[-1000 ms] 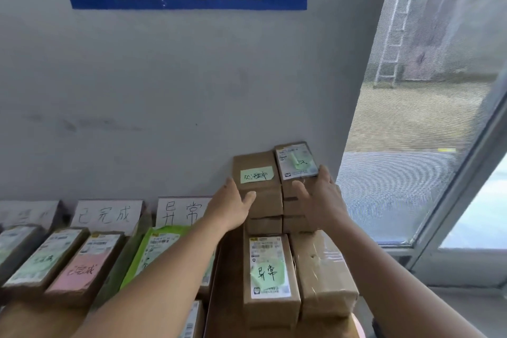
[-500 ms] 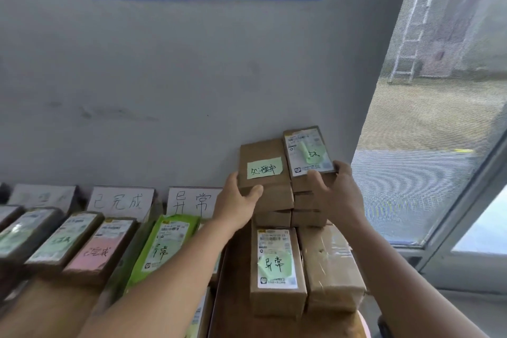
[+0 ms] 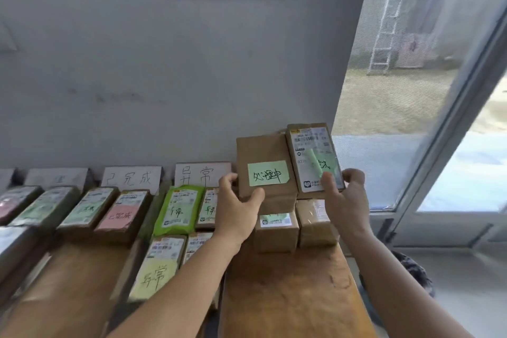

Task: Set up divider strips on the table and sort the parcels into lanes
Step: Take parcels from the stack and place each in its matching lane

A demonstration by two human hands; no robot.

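**Sorting step: two parcels held up at the far right lane**

A brown parcel (image 3: 265, 170) with a green "处理中" note (image 3: 268, 173) is gripped by the left hand (image 3: 238, 208), thumb curled over its front edge. Just right of it, a labelled parcel (image 3: 314, 158) is pinched by the right hand (image 3: 347, 200). Both look lifted above two boxes (image 3: 295, 228) on the table (image 3: 290, 296). Probably a lane gets picked next. Left of the brown parcel, cards "异常" (image 3: 202, 174) and "已完成" (image 3: 131, 178) can be read.

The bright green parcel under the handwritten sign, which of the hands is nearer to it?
Left. The left hand grips the brown parcel with the green note just to the right of the bright green parcel. The right hand holds the labelled parcel farther right.
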